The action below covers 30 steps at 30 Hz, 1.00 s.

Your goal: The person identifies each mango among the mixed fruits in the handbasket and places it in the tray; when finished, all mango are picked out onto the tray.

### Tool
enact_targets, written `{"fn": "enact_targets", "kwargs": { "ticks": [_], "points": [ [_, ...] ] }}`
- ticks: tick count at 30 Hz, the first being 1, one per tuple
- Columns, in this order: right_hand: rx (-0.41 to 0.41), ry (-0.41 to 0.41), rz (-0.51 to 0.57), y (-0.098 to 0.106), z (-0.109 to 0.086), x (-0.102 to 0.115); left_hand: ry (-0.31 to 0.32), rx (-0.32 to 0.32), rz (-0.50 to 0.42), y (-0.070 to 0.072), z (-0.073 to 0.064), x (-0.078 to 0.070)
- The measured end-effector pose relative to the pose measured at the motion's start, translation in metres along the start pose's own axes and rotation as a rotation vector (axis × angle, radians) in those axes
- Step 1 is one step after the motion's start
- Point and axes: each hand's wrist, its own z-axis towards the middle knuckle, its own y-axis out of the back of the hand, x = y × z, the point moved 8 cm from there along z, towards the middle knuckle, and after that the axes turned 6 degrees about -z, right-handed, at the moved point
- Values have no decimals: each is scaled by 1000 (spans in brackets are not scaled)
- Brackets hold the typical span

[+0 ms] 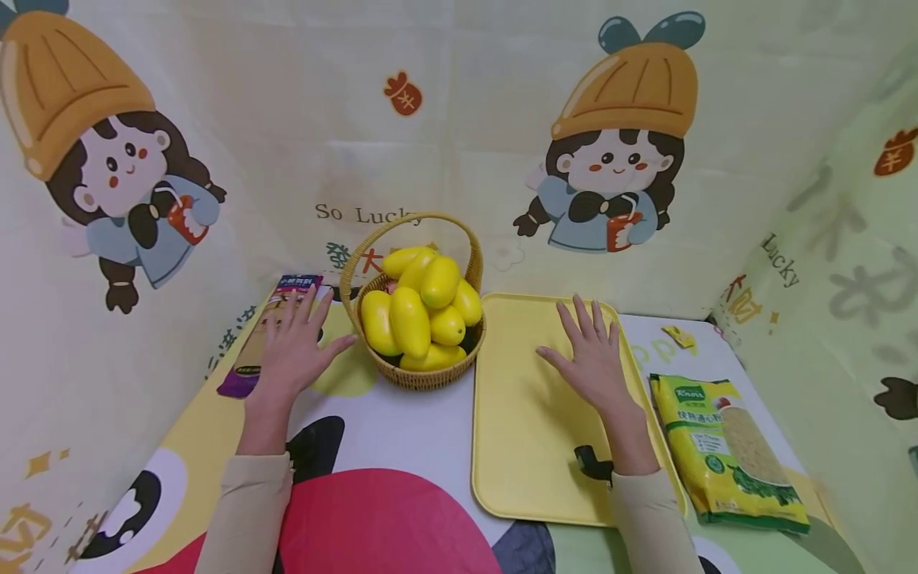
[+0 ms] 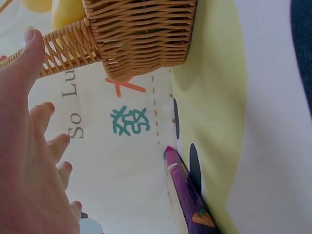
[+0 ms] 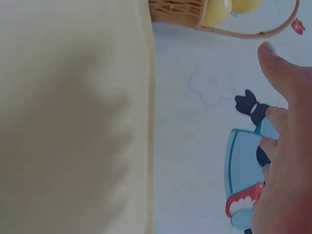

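My left hand (image 1: 297,351) is held up with fingers spread, holding nothing, between a purple-ended food packet (image 1: 261,335) and a wicker basket (image 1: 423,375). The basket has a tall arched handle and is heaped with yellow mangoes (image 1: 410,321). In the left wrist view the thumb overlaps the basket's handle (image 2: 73,48), and the packet (image 2: 190,195) lies below the fingers. My right hand (image 1: 595,363), also spread and holding nothing, is over a yellow tray (image 1: 512,446); its shadow falls on the tray's surface (image 3: 73,39) in the right wrist view.
A yellow-green Knorr bag (image 1: 724,454) lies to the right of the tray. Behind it is a small yellow sachet (image 1: 679,336). A cream printed cloth (image 1: 459,159) hangs as a wall behind the table and along both sides. The table has a colourful printed cover (image 1: 387,518).
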Motion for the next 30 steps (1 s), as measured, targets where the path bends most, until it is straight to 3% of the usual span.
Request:
{"fn": "enact_targets", "kwargs": {
  "ticks": [8, 18, 25, 30],
  "points": [
    [-5, 51, 55, -4, 11, 30, -23, -62, -112, 7, 1, -13],
    [-17, 95, 108, -10, 24, 65, -40, -73, -436, 12, 6, -34],
    [-3, 136, 177, -18, 33, 94, -48, -77, -591, 12, 8, -45],
    [-15, 145, 229, -18, 43, 112, -90, -127, -665, 14, 13, -53]
  ]
}}
